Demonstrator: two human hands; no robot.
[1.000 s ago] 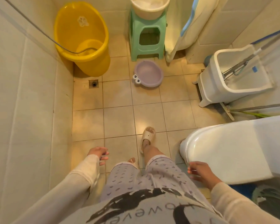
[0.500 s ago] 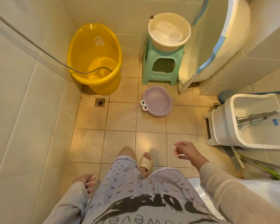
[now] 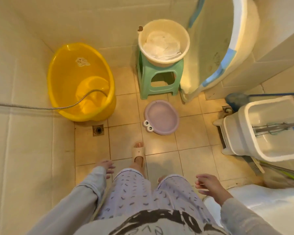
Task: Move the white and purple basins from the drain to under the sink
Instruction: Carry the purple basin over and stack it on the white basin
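You stand on a tiled bathroom floor (image 3: 159,167). The purple basin (image 3: 162,117) sits empty on it, by the green stool (image 3: 159,77). The white basin (image 3: 163,42) on the stool holds white cloth. Your left hand (image 3: 107,166) and right hand (image 3: 209,185) hold nothing, fingers loosely spread.

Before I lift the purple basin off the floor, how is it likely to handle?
The purple basin looks empty and shallow, so probably light. It appears to be rigid moulded plastic and should hold its shape. Its smooth rim may be slippery if wet, and on the tiled floor it would likely slide rather than tip.
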